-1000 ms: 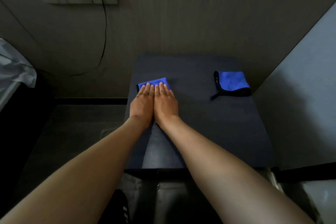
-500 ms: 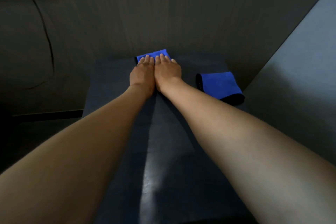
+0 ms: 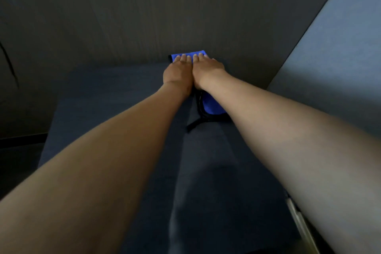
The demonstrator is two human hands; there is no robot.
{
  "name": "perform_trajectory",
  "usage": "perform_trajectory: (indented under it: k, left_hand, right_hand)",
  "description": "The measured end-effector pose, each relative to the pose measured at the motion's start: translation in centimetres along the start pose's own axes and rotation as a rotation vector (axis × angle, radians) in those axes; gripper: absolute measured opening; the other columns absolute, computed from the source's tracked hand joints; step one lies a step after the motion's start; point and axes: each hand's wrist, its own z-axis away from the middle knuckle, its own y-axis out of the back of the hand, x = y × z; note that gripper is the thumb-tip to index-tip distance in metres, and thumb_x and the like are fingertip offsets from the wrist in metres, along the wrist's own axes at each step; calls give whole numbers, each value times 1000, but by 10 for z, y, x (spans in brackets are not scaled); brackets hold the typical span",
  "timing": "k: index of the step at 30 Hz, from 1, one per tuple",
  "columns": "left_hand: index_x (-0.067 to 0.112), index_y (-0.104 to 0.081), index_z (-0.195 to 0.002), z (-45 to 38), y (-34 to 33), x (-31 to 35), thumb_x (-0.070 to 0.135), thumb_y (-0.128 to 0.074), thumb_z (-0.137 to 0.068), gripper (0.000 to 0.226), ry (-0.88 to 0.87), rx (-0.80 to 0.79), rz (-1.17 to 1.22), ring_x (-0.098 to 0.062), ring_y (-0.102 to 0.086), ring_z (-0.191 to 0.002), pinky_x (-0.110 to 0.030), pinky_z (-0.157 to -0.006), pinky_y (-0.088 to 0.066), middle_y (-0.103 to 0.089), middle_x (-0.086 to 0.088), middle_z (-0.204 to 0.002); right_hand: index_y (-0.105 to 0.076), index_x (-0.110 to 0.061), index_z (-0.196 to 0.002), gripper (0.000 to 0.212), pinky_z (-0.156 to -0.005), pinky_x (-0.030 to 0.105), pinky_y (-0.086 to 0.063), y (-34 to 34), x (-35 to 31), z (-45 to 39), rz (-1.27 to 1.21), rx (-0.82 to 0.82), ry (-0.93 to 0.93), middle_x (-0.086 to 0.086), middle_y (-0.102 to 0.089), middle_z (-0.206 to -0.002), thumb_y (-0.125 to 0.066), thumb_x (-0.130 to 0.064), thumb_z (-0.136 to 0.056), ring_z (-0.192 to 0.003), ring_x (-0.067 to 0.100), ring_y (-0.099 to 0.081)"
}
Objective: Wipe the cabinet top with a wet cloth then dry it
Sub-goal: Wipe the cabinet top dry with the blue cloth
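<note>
Both hands, left hand (image 3: 179, 72) and right hand (image 3: 207, 68), fingers flat together, press the blue cloth (image 3: 177, 57) at the cabinet top's (image 3: 103, 93) far edge; drying cloth (image 3: 212, 105) unused, wet wiping likely unfinished.

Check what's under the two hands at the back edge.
A blue cloth lies under the left hand and right hand, pressed flat on the cabinet top. Only its far strip shows; the rest is covered. A second cloth lies partly hidden under the right forearm.
</note>
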Motion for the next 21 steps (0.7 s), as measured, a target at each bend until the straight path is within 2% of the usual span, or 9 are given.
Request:
perform_trajectory:
  k: [4,9,16,21]
  left_hand:
    - [7,-11,-154,-8,4,20,25,-41,-103,62,-32,-39,2,-22,-13,-149,-32,-116,-19,-13,-10,-161]
    - [8,-8,-154,-11,6,38,25,-43,-102,65,-63,-46,-6,-22,-12,-149,-31,-117,-17,-10,-10,-162]
    - [11,-8,-155,-4,2,60,23,-54,-97,75,-81,-69,45,-22,-12,-149,-34,-115,-24,-9,-9,-162]
    - [11,-11,-155,16,5,64,24,-42,-102,63,-112,-30,65,-19,-14,-149,-32,-115,-24,-10,-7,-162]
  right_hand:
    - [1,-9,-156,77,-121,39,-14,3,22,2,0,-64,-16,6,3,-165,-47,-28,-99,-152,20,-3]
    - [1,-10,-156,86,-121,44,-20,4,40,-6,-2,-139,-10,8,4,-164,-56,-25,-93,-152,23,-3]
    - [2,-10,-157,76,-121,43,-19,3,58,15,-29,-146,-79,8,6,-164,-45,-30,-99,-152,22,-5]
    - [0,-10,-156,67,-120,44,-19,-2,57,41,-41,-122,-109,5,5,-165,-35,-28,-102,-152,20,-6]
